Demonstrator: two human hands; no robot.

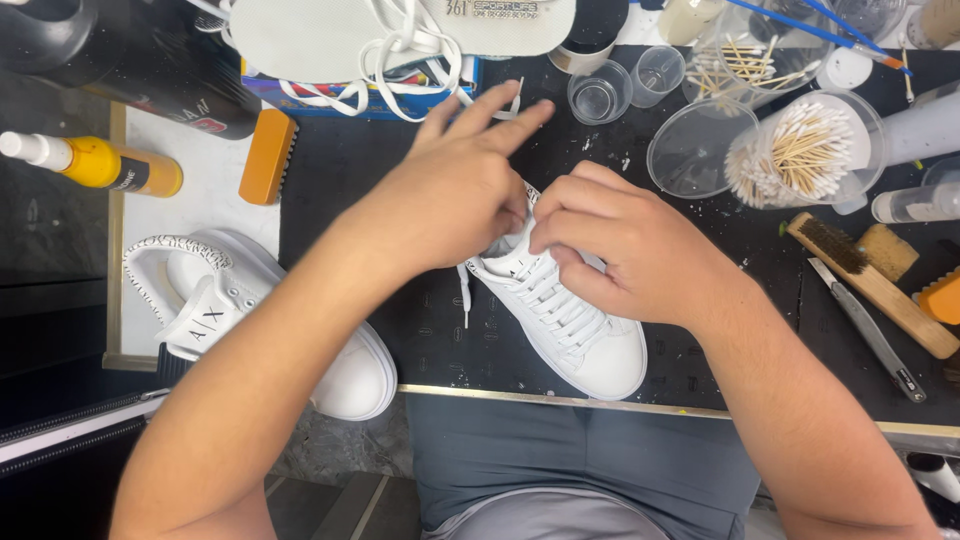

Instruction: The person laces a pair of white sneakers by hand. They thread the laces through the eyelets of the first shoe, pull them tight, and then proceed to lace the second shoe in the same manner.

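On the black mat, under both sets of fingers, a white laced sneaker lay with its toe pointing toward the person and its opening tucked beneath the hands. The left hand covered the shoe's collar, thumb and curled fingers pressed down at the tongue while the index and middle fingers stretched out straight, away from the body, gripping nothing that could be seen. The right hand sat just beside it, its fingers bent tight and pinched on the top of the tongue and upper laces. A loose white lace end hung down just below the left fingers, onto the mat.

Well to the left of the left fingers a second white sneaker rested on a pale board, unlaced, its black-speckled heel loop showing. Beyond the outstretched fingers lay a white insole with a tangle of white laces. Up and right of the right fingers stood a clear cup of cotton swabs, and farther right a wooden brush. An orange brush and a yellow squeeze bottle lay up and left of the left fingers.
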